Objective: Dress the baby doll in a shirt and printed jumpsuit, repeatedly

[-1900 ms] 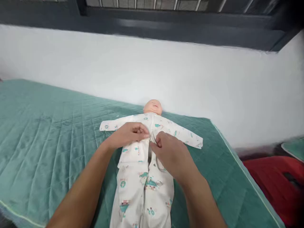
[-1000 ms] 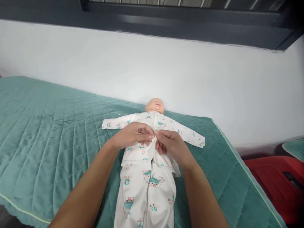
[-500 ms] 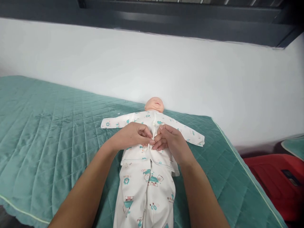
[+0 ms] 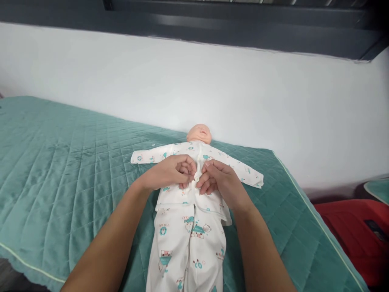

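Observation:
A baby doll (image 4: 199,134) lies on its back, dressed in a white printed shirt (image 4: 179,196) and matching trousers (image 4: 206,251). Both of its sleeves are spread to the sides. My left hand (image 4: 178,170) is closed at the shirt's front edge, thumb and fingertips pinching the cloth. Across the placket, my right hand (image 4: 217,176) has curled fingers closed on the other side of the shirt front. A small white button (image 4: 197,178) shows between my fingertips, lying on the placket. The exact grip of the right fingertips is partly hidden.
A green quilted cover (image 4: 75,182) lies beneath the doll, with a pale piped edge. Behind it rises a white wall (image 4: 152,81) under a dark frame (image 4: 212,30). At the right stands a red plastic object (image 4: 349,231), lower than the cover.
My fingertips have drawn slightly apart at the placket, and the button between them now shows plainly. The doll and its clothes lie much as before; the view has shifted a little.

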The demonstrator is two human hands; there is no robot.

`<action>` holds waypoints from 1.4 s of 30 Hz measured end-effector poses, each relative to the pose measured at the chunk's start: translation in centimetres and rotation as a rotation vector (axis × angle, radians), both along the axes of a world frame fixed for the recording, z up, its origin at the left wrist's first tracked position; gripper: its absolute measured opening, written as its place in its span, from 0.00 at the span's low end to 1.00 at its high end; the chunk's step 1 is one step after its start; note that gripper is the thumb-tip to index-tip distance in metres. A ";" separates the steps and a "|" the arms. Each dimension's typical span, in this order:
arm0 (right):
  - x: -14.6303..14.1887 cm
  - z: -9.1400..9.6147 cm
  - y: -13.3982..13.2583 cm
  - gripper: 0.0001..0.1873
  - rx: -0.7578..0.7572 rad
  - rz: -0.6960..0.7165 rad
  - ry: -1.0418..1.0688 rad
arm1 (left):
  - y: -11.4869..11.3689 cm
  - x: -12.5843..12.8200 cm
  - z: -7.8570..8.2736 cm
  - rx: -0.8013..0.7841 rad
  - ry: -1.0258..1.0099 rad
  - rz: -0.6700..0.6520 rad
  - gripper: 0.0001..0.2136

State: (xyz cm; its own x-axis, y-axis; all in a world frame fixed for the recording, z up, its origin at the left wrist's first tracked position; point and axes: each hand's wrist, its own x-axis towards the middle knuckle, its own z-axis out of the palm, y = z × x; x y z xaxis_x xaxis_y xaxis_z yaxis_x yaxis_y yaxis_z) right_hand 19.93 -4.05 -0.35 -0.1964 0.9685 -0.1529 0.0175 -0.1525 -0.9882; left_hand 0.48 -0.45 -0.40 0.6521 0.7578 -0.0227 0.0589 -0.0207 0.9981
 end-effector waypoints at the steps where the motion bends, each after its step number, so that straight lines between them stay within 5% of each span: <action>1: 0.1 0.0 0.0 0.18 0.007 0.011 0.017 | 0.0 -0.2 0.1 -0.021 -0.013 -0.022 0.09; 5: 0.6 0.0 0.1 0.16 0.086 -0.035 0.145 | -0.3 -1.3 0.8 -0.062 0.014 -0.136 0.10; 8: 1.5 -0.6 0.6 0.14 0.218 -0.245 0.207 | 0.3 -2.0 0.3 -0.012 -0.001 -0.123 0.10; 10: 2.2 -1.5 1.4 0.12 0.336 -0.411 0.136 | 1.4 -2.2 -1.1 0.115 -0.073 0.153 0.07; 12: 2.9 -2.8 2.5 0.13 0.459 -0.531 -0.070 | 3.1 -2.4 -3.1 0.310 -0.076 0.610 0.08; 14: 3.6 -4.3 3.6 0.20 0.552 -0.572 -0.373 | 4.6 -2.8 -5.2 0.525 0.172 0.927 0.11; 18: 5.0 -7.1 4.7 0.31 0.569 -0.513 -0.913 | 5.4 -4.4 -8.2 0.739 0.716 0.806 0.18; 22: 8.6 -8.5 3.2 0.34 0.397 -0.524 -1.234 | 4.0 -7.4 -9.2 0.727 0.960 0.709 0.26; 27: 14.4 -8.8 -0.2 0.38 0.288 -0.391 -1.419 | 2.8 -11.5 -9.4 0.613 1.050 0.668 0.35; 34: 20.1 -8.4 -7.1 0.42 0.127 -0.309 -1.525 | -0.4 -18.9 -8.6 0.525 1.216 0.561 0.34; 38: 23.3 -9.4 -14.8 0.40 0.203 -0.260 -1.554 | -5.4 -24.2 -9.3 0.532 1.309 0.561 0.30; 42: 22.7 -10.0 -24.0 0.30 0.411 -0.192 -1.426 | -13.8 -28.8 -11.2 0.614 1.382 0.621 0.28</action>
State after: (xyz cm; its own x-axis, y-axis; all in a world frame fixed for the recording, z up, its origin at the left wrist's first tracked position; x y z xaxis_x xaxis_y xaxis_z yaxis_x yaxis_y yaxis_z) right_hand 42.68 -28.06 -10.31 0.0111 0.9834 0.1814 0.9913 0.0130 -0.1313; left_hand -28.35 -14.29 -11.55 0.0024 0.9960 0.0896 0.9994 -0.0054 0.0336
